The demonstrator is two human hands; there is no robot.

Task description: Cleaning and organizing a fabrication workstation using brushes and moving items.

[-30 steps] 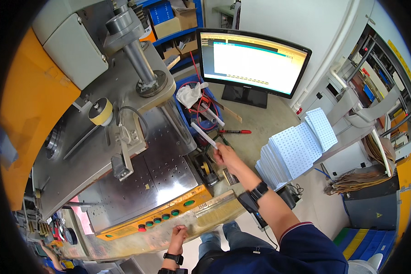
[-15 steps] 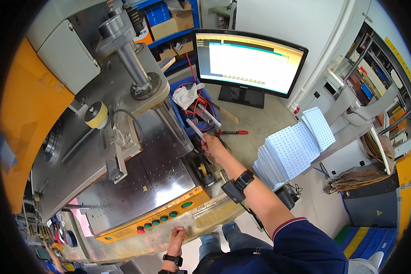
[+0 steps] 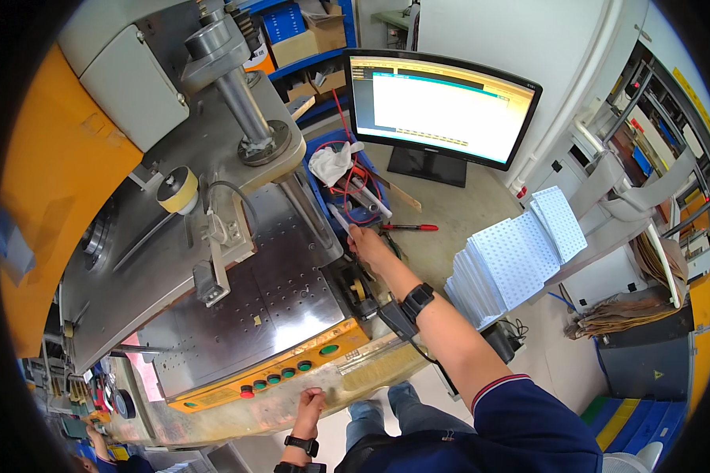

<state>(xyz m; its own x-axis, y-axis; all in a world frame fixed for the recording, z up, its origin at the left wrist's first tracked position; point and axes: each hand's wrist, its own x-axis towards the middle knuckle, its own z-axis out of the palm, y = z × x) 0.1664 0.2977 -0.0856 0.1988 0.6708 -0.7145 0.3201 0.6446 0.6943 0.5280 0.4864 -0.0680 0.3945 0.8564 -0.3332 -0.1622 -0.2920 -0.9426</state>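
My right hand (image 3: pixel 364 243) reaches forward beside the blue bin (image 3: pixel 317 147) on the bench. Its fingers are closed around the near end of a slim white stick (image 3: pixel 339 217), whose exact kind I cannot make out. In the bin lie a white crumpled cloth (image 3: pixel 331 164), red cable and pale tubes. A red and black marker (image 3: pixel 409 228) rests just right of that hand. My left hand (image 3: pixel 309 404) hangs by the bench's front edge, fingers curled in, with nothing visible in them. The press's yellow button panel (image 3: pixel 280 369) is nearest to it.
A steel press bed (image 3: pixel 252 315) with small holes sits left, under a heavy upper plate and column (image 3: pixel 244 106). Behind the bench stands a lit monitor (image 3: pixel 442 106). To the right rises a stack of blue-dotted white paper (image 3: pixel 501 264). Another person's arm (image 3: pixel 97 443) shows lower left.
The whole scene has shifted slightly to the right in the picture. My right hand keeps its hold on the white stick by the bin, and my left hand remains curled near the panel.
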